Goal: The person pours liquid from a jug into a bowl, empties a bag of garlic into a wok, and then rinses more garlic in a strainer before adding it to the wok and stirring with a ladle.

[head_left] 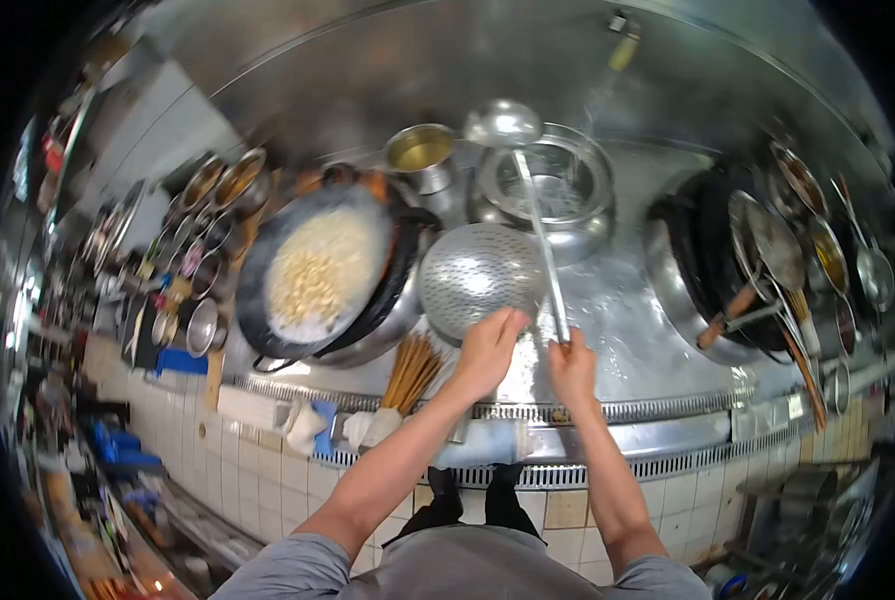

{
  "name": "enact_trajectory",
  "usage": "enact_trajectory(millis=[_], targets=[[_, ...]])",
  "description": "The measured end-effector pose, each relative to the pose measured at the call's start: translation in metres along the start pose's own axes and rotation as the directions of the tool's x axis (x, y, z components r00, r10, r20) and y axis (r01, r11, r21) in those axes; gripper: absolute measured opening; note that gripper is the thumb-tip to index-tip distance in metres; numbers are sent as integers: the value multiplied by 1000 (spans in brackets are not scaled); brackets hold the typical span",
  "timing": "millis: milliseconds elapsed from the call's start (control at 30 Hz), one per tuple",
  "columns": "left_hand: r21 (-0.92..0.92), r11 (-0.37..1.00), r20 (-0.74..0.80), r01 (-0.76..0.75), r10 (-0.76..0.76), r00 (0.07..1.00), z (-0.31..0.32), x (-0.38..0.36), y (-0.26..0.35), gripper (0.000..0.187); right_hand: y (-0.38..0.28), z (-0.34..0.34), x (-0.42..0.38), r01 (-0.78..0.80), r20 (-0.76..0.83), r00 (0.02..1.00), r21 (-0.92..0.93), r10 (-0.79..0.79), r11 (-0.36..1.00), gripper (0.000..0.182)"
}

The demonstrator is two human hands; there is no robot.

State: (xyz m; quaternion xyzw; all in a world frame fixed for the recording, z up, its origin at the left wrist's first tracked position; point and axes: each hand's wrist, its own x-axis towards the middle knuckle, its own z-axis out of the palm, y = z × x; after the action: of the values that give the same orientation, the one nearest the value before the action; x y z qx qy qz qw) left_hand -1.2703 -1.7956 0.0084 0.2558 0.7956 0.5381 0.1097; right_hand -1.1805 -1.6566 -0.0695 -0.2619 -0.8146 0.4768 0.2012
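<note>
My right hand (pixel 573 368) is closed round the long handle of a steel ladle (pixel 505 123), whose bowl is up near the water pot (pixel 608 215). Beside it, my left hand (pixel 488 352) is closed at the near edge of a round perforated skimmer (pixel 480 275); its handle is hidden. Left of the skimmer sits a tilted black wok (pixel 258 285) on a burner. In the wok are pale chunks (pixel 308 285) in whitish, steaming liquid. A bamboo wok brush (pixel 415 372) stands close to my left forearm.
Behind the skimmer is a small steel pot (pixel 435 178) of yellow liquid. A tap (pixel 625 50) hangs over the water pot. On the right are a second wok station (pixel 668 285) and several utensils. Bowls of seasonings (pixel 240 180) line the left. A slotted drain (pixel 658 407) edges the counter.
</note>
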Motion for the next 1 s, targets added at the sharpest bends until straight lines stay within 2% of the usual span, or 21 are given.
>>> enact_trajectory(millis=[33,100,167,200,267,300,367,400,433,500,533,567,633,667,733,767,833,867,967,1000], targets=[[50,999,18,8,-8,1000,-27,-19,1,27,4,-3,-2,21,16,1000,10,-21,1000,26],[149,987,-88,-58,71,994,-80,-58,1,24,-5,-10,-11,58,97,994,17,-59,998,25],[228,973,-302,-29,99,948,-127,-100,-11,23,-29,-17,-26,-122,269,960,123,85,985,24],[288,957,-352,29,78,933,-152,-121,-24,22,-45,-20,-32,-116,299,951,117,77,986,24],[354,918,-464,179,6,886,-198,-161,-45,22,-78,-28,-45,-321,578,798,171,169,931,27],[360,894,-523,268,-45,851,-217,-179,-52,22,-90,-30,-50,-318,596,785,155,168,935,27],[377,869,-593,321,-40,804,-246,-214,-67,21,-110,-28,-55,8,627,778,66,-48,998,29],[404,842,-639,358,-20,769,-257,-229,-75,21,-121,-25,-57,104,688,718,43,-105,994,36],[393,846,-647,362,-25,762,-267,-241,-83,21,-134,-20,-59,114,693,713,35,-106,993,36],[346,874,-693,342,-7,720,-284,-261,-99,19,-169,-7,-59,-109,828,542,-100,143,989,41],[398,843,-679,361,6,734,-291,-266,-98,18,-178,10,-58,-152,839,515,-111,174,982,47],[382,850,-686,362,-1,727,-299,-273,-105,18,-181,30,-57,-141,838,515,-125,180,982,47],[414,814,-664,407,-36,747,-316,-289,-122,19,-185,74,-55,34,782,623,-51,19,998,47],[401,820,-666,407,-44,745,-325,-299,-130,19,-192,92,-57,40,782,623,-64,25,997,47],[401,819,-633,411,-76,770,-344,-318,-145,20,-208,127,-68,-95,711,696,-46,99,994,44],[393,826,-632,404,-76,771,-352,-326,-151,20,-214,144,-73,-89,705,702,-55,102,994,44],[364,792,-651,491,-161,742,-365,-347,-160,21,-220,174,-83,-136,580,812,63,74,989,37],[323,804,-630,499,-211,748,-372,-358,-173,22,-225,188,-81,-128,592,805,108,40,986,34],[340,810,-548,478,-242,800,-383,-374,-205,23,-243,227,-85,-181,601,795,119,74,976,31],[339,811,-547,477,-242,801,-387,-373,-210,23,-251,232,-89,-315,692,709,137,137,939,27]])
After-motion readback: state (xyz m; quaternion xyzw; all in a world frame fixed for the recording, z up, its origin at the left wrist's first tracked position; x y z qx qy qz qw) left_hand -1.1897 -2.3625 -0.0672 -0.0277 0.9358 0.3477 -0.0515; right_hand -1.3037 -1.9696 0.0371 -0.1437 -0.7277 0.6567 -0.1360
